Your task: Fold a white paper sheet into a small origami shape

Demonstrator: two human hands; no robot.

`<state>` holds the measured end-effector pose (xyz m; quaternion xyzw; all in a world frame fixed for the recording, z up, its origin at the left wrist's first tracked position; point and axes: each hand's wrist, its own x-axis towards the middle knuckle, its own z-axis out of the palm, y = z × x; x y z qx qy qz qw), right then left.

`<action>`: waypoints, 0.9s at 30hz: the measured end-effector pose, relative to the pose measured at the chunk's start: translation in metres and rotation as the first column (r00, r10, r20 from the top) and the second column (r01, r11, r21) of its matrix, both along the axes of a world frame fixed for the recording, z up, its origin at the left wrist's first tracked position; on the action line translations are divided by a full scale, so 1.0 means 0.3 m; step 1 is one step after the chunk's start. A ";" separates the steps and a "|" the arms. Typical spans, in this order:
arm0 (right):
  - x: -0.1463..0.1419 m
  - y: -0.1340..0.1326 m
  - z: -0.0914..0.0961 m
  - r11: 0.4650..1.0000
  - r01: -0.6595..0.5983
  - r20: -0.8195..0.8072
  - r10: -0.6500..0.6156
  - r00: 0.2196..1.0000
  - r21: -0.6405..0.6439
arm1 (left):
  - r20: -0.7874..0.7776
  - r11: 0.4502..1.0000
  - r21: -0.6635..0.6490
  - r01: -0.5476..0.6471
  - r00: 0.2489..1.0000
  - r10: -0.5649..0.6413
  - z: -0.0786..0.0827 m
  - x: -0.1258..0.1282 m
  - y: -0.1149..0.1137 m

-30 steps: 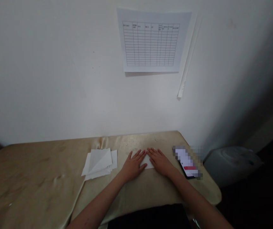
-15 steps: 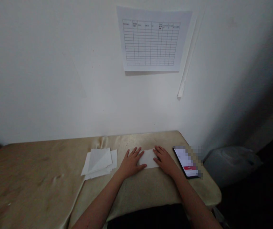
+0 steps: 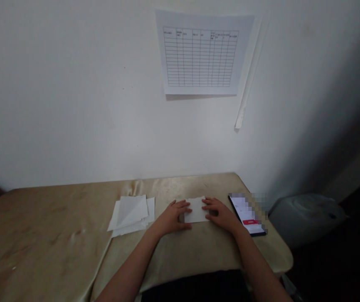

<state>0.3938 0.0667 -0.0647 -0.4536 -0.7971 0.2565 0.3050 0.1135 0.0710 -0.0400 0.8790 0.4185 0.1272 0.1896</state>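
Observation:
A small white sheet (image 3: 196, 210), apparently folded tissue or paper, lies flat on the padded tan surface between my hands. My left hand (image 3: 174, 216) rests at its left edge, fingers apart, the fingertips over or against the sheet and the thumb pointing right below them. On the opposite side, my right hand (image 3: 219, 212) has its fingers spread, with the tips on the right edge. Neither hand is closed around anything. To the left of my left hand sits a loose, overlapping pile of similar white sheets (image 3: 132, 212).
A phone (image 3: 247, 214) with a lit, partly blurred screen lies right of my right hand. The tan surface (image 3: 57, 222) meets a white wall bearing a printed table sheet (image 3: 200, 58). A translucent plastic container (image 3: 306, 218) stands beyond the right edge.
Both hands have shifted slightly on the sheet: the fingers are more bent, and the left thumb has slid down off the sheet's edge. The pile and phone are unmoved.

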 end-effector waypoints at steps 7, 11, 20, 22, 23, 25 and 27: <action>0.009 -0.015 0.036 0.998 -0.034 -0.030 0.032 0.999 -0.051 | 0.030 1.000 -0.016 -0.002 1.000 0.003 0.004 0.001 -0.003; 0.015 -0.019 0.042 0.996 -0.064 0.024 0.065 0.998 -0.056 | 0.038 1.000 -0.007 -0.006 0.999 0.006 0.003 0.004 -0.004; 0.015 -0.020 0.025 0.999 -0.049 0.032 0.050 0.998 -0.016 | 0.006 1.000 -0.031 0.003 1.000 -0.003 0.016 -0.003 -0.011; 0.013 -0.020 0.025 0.999 -0.046 0.027 0.047 0.999 -0.016 | 0.006 1.000 -0.025 0.007 1.000 -0.007 0.015 -0.001 -0.014; 0.013 -0.021 0.026 0.999 -0.045 0.019 0.045 0.999 -0.014 | 0.007 1.000 -0.020 0.008 1.000 -0.008 0.014 0.001 -0.014; 0.012 -0.022 0.026 0.999 -0.042 -0.001 0.042 0.999 -0.011 | 0.009 1.000 -0.008 0.009 1.000 -0.009 0.011 0.004 -0.015; 0.013 -0.022 0.024 0.999 -0.039 -0.020 0.039 0.999 -0.013 | 0.006 1.000 0.000 0.010 1.000 -0.010 0.007 0.007 -0.015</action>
